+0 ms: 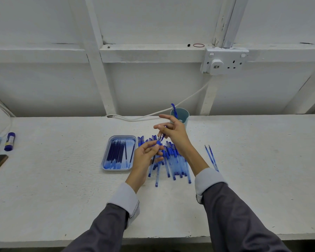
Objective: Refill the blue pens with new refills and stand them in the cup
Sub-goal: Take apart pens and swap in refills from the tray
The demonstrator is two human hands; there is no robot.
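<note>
Head view: the left hand (146, 154) grips a blue pen (158, 142) by its blue rubber sleeve (clear barrel below), held above the pile of pens (173, 160) on the counter (62, 179). The right hand (175, 133) meets the pen's upper end with fingers spread; I cannot tell whether it pinches. The teal cup (183, 113) stands behind, holding one pen

Translucent plastic pens (173, 160), rough table (62, 188)

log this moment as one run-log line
left hand: grips pen at blue grip | right hand: pinches its upper end | cup: one standing pen | tray: refills | table: loose pens piled
</note>
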